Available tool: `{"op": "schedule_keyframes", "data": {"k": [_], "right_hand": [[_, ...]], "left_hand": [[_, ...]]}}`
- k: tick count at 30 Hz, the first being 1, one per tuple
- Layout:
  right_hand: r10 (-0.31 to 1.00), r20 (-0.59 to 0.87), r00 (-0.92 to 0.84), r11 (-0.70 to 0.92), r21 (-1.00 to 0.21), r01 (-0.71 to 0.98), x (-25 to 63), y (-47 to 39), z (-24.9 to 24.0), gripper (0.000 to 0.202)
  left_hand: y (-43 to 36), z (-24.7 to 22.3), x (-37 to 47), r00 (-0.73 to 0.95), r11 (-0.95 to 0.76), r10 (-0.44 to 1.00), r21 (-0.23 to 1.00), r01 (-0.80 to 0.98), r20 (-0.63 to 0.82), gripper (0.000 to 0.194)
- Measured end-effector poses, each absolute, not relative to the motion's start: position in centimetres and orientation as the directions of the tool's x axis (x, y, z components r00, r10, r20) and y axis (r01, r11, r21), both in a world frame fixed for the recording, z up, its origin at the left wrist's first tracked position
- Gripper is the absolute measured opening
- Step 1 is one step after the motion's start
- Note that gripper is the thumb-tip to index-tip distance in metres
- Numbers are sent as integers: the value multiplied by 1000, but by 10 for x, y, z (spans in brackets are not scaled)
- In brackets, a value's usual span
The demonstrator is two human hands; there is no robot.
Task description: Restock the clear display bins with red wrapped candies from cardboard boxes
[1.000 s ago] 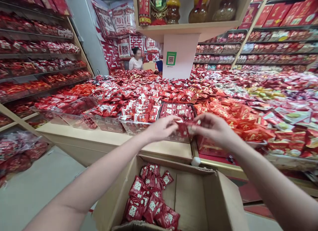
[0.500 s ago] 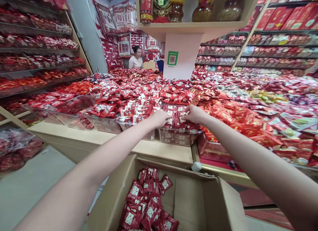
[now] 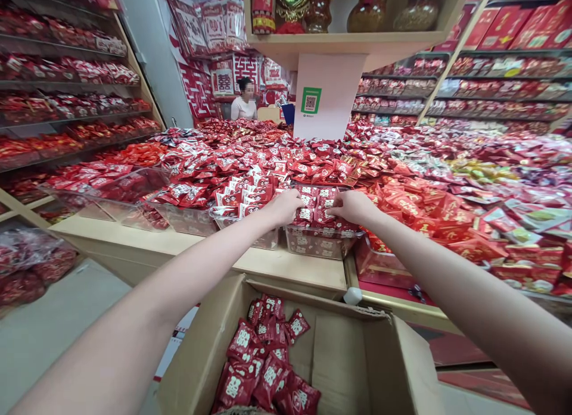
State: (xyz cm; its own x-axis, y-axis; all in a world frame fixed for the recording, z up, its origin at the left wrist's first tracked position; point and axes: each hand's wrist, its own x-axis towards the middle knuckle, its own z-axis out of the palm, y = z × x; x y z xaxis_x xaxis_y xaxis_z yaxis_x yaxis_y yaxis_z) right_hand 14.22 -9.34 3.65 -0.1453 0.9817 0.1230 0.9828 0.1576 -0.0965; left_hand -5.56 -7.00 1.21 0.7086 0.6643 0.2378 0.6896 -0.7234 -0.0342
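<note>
Dark red packets with white characters stand in rows in a clear plastic bin on the counter edge. My left hand is at the bin's left side, fingers closed against the left packets. On the right side, my right hand has its thumb and fingers pinched at the edge of the right packets. Below, an open cardboard box holds a loose heap of the same dark red packets on its left side.
More clear bins of red and white packets stand to the left, orange-red packets to the right. A white post with a shelf rises behind. Across the counter is a person. Stocked racks line both sides.
Both hands remain at the bin with nearly the same grip; my right hand's fingers sit slightly lower against the packets. The view has shifted slightly.
</note>
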Motion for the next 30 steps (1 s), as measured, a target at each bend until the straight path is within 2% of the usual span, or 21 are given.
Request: {"op": "schedule_keyframes", "data": {"k": [3, 7, 11, 18, 22, 27, 30], "right_hand": [[982, 92, -163, 168, -51, 984, 140, -94, 38, 25], [985, 41, -168, 168, 21, 986, 134, -97, 41, 30], [984, 54, -168, 162, 104, 981, 129, -96, 40, 33], [981, 51, -189, 184, 85, 979, 136, -98, 44, 31], [963, 62, -261, 260, 35, 965, 148, -110, 56, 22], [947, -69, -314, 320, 136, 937, 156, -133, 53, 25], [950, -57, -308, 313, 140, 939, 158, -142, 44, 24]], "left_hand": [[-76, 13, -46, 699, -713, 687, 0, 701, 199, 41], [-77, 8, -36, 576, -578, 816, 98, 810, 49, 54], [-74, 1, -31, 511, -510, 859, 120, 852, 21, 59], [-78, 9, -28, 501, -494, 865, 130, 860, -30, 74], [-75, 21, -25, 547, -537, 836, 136, 832, -44, 62], [-80, 25, -9, 680, -665, 730, 155, 730, -73, 50], [-84, 22, 0, 706, -691, 701, 150, 707, -101, 50]]}}
